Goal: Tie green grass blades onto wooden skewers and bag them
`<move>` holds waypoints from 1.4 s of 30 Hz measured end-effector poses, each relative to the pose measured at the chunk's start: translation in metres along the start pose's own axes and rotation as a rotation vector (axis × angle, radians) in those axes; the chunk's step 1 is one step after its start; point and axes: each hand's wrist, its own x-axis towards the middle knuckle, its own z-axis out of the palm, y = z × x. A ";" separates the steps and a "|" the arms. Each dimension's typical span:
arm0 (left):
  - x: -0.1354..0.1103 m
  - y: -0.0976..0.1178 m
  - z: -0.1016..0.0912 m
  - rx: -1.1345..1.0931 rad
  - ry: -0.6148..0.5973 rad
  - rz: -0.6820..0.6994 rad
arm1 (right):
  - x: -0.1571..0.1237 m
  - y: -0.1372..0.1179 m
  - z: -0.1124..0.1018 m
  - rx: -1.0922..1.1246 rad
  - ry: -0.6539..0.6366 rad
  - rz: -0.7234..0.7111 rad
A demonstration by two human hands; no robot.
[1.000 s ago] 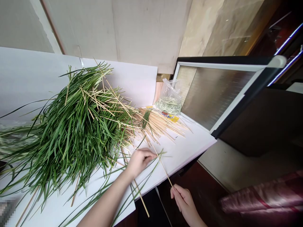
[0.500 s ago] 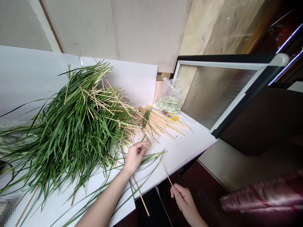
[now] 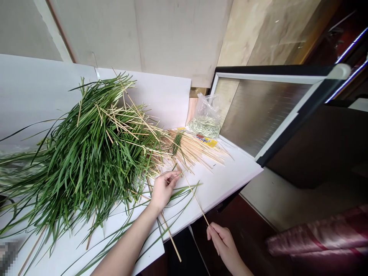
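Drawn back from the earlier frame, the left hand [image 3: 163, 190] now sits nearer the leaves, its fingertips close to the upper end of a bamboo skewer [image 3: 194, 197] and just beside it. That hand stays partly open over a white board [image 3: 218, 188], fingers loosely curved and thumb apart, with no clear hold on anything. The right hand [image 3: 223, 245] pinches the skewer's lower end between thumb and fingers, out past the board's front edge, with open room around it above the dark floor. From that pinch, the skewer slants up across the board toward the left fingertips. A pile of long green leaves [image 3: 94, 161] lies just left of the left hand, its blades spreading across the board and under the left forearm, with loose skewers caught among them. A second skewer [image 3: 170, 237] lies under the left wrist and juts beyond the board's edge. Farther up, a bundle of skewers [image 3: 195, 149] fans out from the pile near a yellow packet [image 3: 205, 140]. A clear plastic bag [image 3: 205, 119] of chopped greens stands against a framed metal panel [image 3: 266, 113]. Pink fabric [image 3: 316, 234] lies off to the right.
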 end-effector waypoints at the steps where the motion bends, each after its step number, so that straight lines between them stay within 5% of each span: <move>1: 0.000 0.000 0.000 -0.004 -0.005 -0.001 | 0.000 0.000 0.000 -0.001 0.000 0.001; 15: 0.000 -0.004 0.000 0.012 -0.011 0.012 | 0.000 -0.001 0.000 0.007 -0.003 0.009; 28: -0.004 0.004 -0.005 0.296 0.031 0.359 | 0.000 0.001 0.000 0.008 0.005 0.007; 42: -0.008 0.008 -0.003 0.362 -0.031 0.411 | -0.001 0.001 0.001 0.027 0.015 0.012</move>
